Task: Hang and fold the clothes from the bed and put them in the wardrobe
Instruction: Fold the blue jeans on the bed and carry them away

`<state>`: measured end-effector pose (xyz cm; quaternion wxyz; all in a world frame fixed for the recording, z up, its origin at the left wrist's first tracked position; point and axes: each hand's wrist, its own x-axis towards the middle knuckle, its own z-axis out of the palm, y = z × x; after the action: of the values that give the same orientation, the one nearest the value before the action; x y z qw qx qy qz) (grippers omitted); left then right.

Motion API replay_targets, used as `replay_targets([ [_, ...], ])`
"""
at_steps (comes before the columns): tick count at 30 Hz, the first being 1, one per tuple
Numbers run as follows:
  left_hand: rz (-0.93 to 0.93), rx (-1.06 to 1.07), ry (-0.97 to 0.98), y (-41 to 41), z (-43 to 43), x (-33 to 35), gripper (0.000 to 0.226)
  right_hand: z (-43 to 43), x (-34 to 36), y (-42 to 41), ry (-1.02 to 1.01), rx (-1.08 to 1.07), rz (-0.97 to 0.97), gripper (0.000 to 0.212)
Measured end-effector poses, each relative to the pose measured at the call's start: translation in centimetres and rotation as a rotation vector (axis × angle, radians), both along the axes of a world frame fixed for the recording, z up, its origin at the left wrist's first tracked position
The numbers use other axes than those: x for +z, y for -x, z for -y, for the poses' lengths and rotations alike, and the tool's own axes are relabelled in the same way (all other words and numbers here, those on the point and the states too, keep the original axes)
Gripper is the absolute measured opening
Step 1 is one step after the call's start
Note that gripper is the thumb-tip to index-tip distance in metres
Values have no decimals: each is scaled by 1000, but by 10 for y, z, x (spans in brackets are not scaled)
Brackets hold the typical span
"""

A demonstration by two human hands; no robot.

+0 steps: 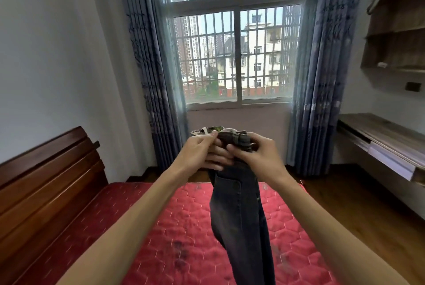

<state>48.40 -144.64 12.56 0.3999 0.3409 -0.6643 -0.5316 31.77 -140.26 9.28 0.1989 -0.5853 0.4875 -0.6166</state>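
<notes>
A pair of dark blue jeans hangs down in front of me over the red quilted mattress. Both hands hold it up by the waistband at chest height. My left hand pinches the left part of the waistband, thumb on top. My right hand grips the right part by a belt loop, fingers curled round the cloth. The two hands touch each other. The legs of the jeans run out of the frame's lower edge. No other clothes show on the bed, and no wardrobe is in view.
A dark wooden headboard bounds the bed at the left. Straight ahead is a barred window between blue curtains. A wooden desk and wall shelves stand at the right, with wooden floor between desk and bed.
</notes>
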Motion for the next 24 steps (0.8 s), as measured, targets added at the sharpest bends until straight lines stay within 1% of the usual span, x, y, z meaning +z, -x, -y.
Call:
replay_targets([
  [2, 45, 135, 146, -11, 12, -14, 37, -1, -3, 6, -5, 64, 202, 24],
  [3, 44, 216, 193, -17, 20, -23, 31, -1, -5, 9, -17, 85, 277, 26],
  [4, 46, 262, 207, -23, 26, -32, 30, -2, -5, 11, -35, 114, 333, 32],
  [5, 91, 257, 185, -28, 29, -40, 51, -3, -5, 14, -59, 151, 371, 38],
  [6, 150, 209, 124, -30, 31, -48, 85, -3, -5, 16, -86, 201, 396, 42],
  [7, 170, 154, 35, -30, 34, -56, 118, -3, -5, 18, -113, 266, 416, 44],
  [8, 146, 97, -44, -29, 36, -63, 135, -3, -7, 19, -136, 345, 428, 48],
  [9, 83, 31, -96, -27, 38, -68, 136, -3, -8, 20, -158, 432, 434, 55],
  [10, 8, -23, -134, -25, 40, -70, 122, -3, -10, 22, -181, 513, 430, 63],
  [11, -58, -65, -171, -23, 41, -71, 97, -4, -12, 24, -203, 580, 425, 70],
  [12, -97, -85, -185, -21, 40, -70, 73, -4, -14, 26, -220, 629, 416, 73],
  [13, -128, -85, -171, -21, 43, -72, 58, -4, -16, 29, -233, 658, 408, 73],
  [14, -152, -82, -143, -22, 45, -72, 52, -5, -18, 33, -246, 658, 395, 73],
  [16, -166, -71, -82, -26, 44, -69, 54, -6, -20, 39, -270, 568, 367, 70],
  [18, -143, -50, -44, -31, 46, -66, 53, -7, -19, 47, -282, 369, 272, 53],
  [20, -98, -47, -27, -34, 45, -60, 40, -5, -17, 53, -321, 184, 122, 32],
  [21, -66, -47, -6, -35, 44, -57, 36, -3, -16, 55, -333, 137, 67, 27],
  [22, -33, -49, 15, -35, 45, -55, 36, 0, -17, 55, -324, 108, 23, 25],
  [24, 36, -69, 45, -37, 45, -50, 41, 7, -18, 53, -283, 56, -42, 26],
])
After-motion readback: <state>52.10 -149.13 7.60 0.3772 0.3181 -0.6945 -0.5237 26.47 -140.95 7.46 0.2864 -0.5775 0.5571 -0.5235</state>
